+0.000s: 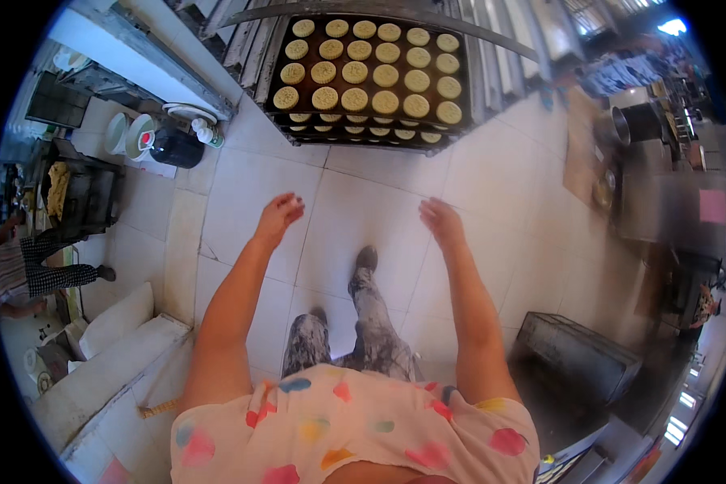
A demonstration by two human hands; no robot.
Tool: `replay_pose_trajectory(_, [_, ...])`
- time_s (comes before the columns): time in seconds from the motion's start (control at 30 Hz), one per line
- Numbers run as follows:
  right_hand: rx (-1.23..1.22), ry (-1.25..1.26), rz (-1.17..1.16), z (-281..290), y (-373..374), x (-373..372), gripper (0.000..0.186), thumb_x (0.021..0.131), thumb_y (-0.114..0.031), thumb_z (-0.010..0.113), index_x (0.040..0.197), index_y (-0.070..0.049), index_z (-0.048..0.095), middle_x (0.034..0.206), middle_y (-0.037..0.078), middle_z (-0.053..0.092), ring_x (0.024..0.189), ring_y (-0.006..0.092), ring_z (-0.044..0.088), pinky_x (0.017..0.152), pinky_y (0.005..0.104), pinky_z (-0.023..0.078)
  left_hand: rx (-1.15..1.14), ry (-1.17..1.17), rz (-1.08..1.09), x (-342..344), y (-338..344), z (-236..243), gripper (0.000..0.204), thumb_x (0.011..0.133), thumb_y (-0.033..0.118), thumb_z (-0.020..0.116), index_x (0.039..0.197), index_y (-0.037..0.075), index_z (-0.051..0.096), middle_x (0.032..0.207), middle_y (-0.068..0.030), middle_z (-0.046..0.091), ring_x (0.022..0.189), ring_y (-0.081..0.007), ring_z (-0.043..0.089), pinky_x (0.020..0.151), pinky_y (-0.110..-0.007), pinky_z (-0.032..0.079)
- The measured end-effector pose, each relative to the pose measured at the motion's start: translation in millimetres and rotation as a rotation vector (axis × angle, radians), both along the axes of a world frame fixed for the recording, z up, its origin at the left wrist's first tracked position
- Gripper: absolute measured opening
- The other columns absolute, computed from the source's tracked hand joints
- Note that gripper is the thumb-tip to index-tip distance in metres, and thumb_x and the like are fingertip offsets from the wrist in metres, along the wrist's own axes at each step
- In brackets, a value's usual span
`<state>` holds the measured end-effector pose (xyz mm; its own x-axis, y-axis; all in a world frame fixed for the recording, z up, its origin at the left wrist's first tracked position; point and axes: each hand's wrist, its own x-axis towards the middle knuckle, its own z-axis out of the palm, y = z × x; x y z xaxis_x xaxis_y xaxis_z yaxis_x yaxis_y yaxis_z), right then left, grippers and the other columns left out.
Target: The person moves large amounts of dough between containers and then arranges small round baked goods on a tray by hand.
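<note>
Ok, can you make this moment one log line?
left hand: empty, fingers curled | right hand: empty | ahead: tray of round cookies, metal rack | contact: neither hand touches tray

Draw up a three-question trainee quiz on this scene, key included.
1. True or false: the person's bare left hand is apart from the dark rectangular tray.
2. How many round, pale-yellow pastries make up the top tray's row nearest the person?
3. On which side of the person is the dark, rounded, glossy container? A) left B) right

Key: 1 true; 2 six; 3 A.
</note>
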<state>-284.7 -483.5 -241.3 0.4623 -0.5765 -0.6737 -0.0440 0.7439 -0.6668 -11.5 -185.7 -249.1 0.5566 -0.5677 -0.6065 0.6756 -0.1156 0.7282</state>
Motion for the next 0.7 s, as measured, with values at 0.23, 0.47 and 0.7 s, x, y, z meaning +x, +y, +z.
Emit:
replay_pose_trajectory(0.23, [0.001, -0.167, -0.172, -85.4, -151.6, 109.5, 0.029, 0.084, -0.006, 0.057, 0.111, 0.003, 0.052, 0.103, 0.016, 0.061, 0.096, 0.0294, 0.061, 0.087, 0.0407, 0.053, -0.227, 0.111, 0.284, 142.6, -130.3, -71.8, 0.049, 0.089, 0.006, 0.059, 0.130, -0.006, 0.036, 0.119, -0.0153, 0.054, 0.111, -0.0272, 0.055, 0.101, -0.038, 0.044])
replay_pose_trajectory(0.47, [0.043, -0.278, -0.362, -122.3, -209.7, 152.5, 0.012, 0.081, 0.000, 0.059, 0.092, -0.002, 0.059, 0.091, 0.011, 0.065, 0.088, 0.0262, 0.063, 0.084, 0.0416, 0.053, -0.347, 0.153, 0.382, 189.5, -182.7, -100.5, 0.032, 0.088, 0.003, 0.058, 0.118, -0.003, 0.047, 0.117, -0.0141, 0.055, 0.111, -0.0280, 0.053, 0.100, -0.040, 0.045])
replay_pose_trajectory(0.7, [-0.021, -0.194, -0.373, -117.6, -148.1, 96.9, 0.011, 0.080, -0.001, 0.060, 0.089, -0.006, 0.061, 0.094, 0.005, 0.065, 0.097, 0.0220, 0.060, 0.091, 0.0411, 0.048, -0.243, 0.150, 0.383, 145.5, -127.3, -89.0, 0.038, 0.087, 0.001, 0.056, 0.123, 0.003, 0.047, 0.121, -0.0099, 0.055, 0.111, -0.0259, 0.054, 0.101, -0.043, 0.044])
